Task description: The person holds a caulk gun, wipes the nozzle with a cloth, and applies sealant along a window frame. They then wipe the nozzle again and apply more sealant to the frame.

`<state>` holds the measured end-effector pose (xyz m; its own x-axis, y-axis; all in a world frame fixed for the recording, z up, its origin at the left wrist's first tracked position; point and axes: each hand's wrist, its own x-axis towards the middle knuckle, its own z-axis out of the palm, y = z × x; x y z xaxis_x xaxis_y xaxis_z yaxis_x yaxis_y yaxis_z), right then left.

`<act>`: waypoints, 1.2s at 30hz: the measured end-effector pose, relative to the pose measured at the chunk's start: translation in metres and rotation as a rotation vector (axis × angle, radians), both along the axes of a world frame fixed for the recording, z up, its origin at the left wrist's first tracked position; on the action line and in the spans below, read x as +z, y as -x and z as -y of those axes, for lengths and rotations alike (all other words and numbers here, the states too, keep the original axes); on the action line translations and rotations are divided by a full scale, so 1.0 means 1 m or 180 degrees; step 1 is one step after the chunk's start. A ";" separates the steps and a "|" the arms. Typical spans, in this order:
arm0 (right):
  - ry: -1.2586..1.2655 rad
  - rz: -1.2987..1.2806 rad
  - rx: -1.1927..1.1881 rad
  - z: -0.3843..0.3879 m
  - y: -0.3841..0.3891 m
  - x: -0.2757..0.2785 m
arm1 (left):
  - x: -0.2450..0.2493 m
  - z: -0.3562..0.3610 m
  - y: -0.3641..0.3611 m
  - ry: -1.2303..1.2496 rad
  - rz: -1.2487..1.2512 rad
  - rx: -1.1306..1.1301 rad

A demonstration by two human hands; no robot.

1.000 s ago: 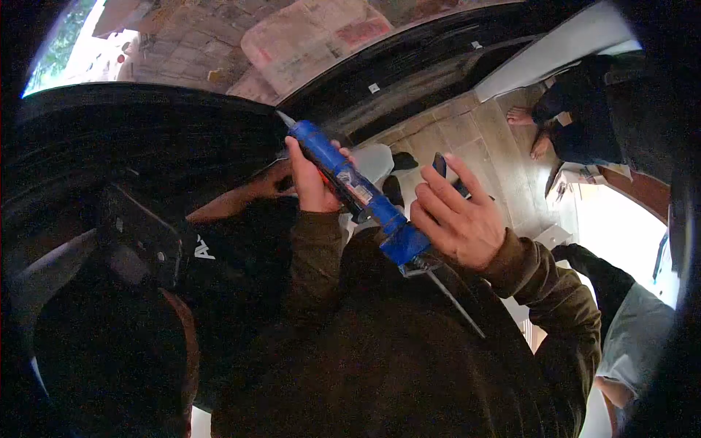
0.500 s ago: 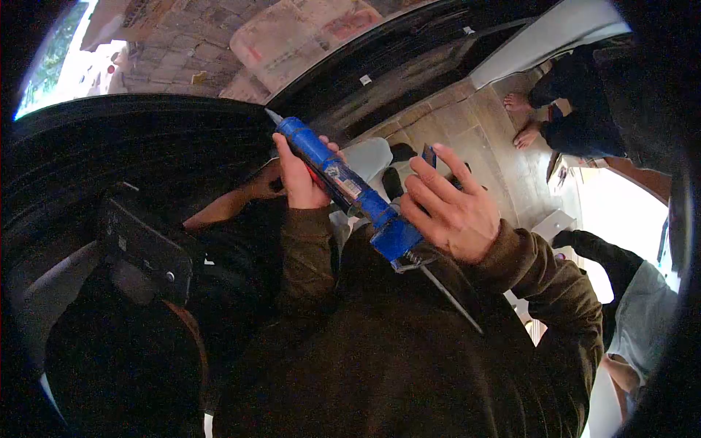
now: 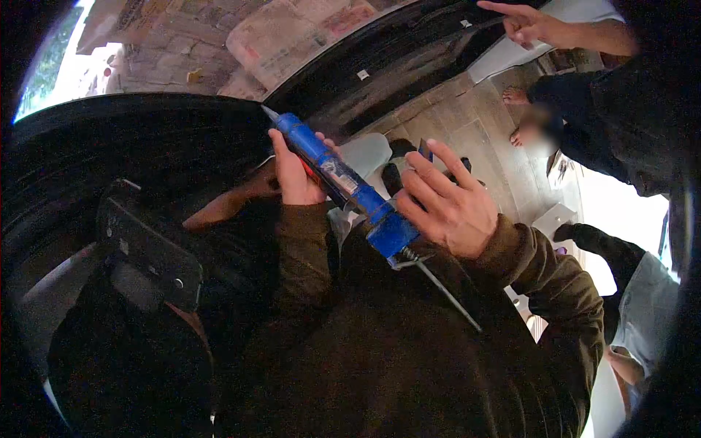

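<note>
Black panel (image 3: 146, 135) hogs the far left here, blue caulking gun (image 3: 339, 177) slants mid-scene. Right hand (image 3: 449, 212) has fingers loosely curled round the handle (image 3: 426, 151), left hand (image 3: 297, 177) wraps snug round the barrel (image 3: 307, 142), nozzle (image 3: 270, 113) near the panel.

Caulking gun (image 3: 315, 152): handle (image 3: 426, 150) mostly concealed by the right hand (image 3: 454, 215); print on the label (image 3: 341, 177) too small to read. Left hand (image 3: 296, 179): palm partly covered by the gun. Upper right: another person's pointing hand (image 3: 531, 28), its forearm (image 3: 600, 36) cut off by the dark border; below, a foot (image 3: 517, 137) partly lost in blur. Right: grey garment (image 3: 648, 301), likewise truncated.
</note>
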<state>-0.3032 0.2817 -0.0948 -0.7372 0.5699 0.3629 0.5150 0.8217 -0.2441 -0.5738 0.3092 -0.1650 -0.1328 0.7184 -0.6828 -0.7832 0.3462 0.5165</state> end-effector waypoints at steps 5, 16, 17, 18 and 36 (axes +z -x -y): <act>-0.0068 -0.0025 0.0014 0.001 0.000 0.000 | 0.001 0.000 -0.003 0.0018 -0.0056 0.0048; -0.0091 0.0028 0.0229 -0.004 0.005 0.002 | 0.004 0.000 0.005 -0.0091 0.0185 -0.0180; -0.0089 0.0055 0.0225 -0.003 0.006 0.003 | 0.005 0.001 0.005 -0.0070 0.0188 -0.0136; -0.0103 0.0053 0.0243 -0.003 0.006 0.003 | 0.007 0.000 0.004 -0.0045 0.0191 -0.0089; -0.0106 0.0124 0.0334 -0.008 0.000 0.000 | -0.005 -0.002 0.001 -0.0077 0.0175 -0.0136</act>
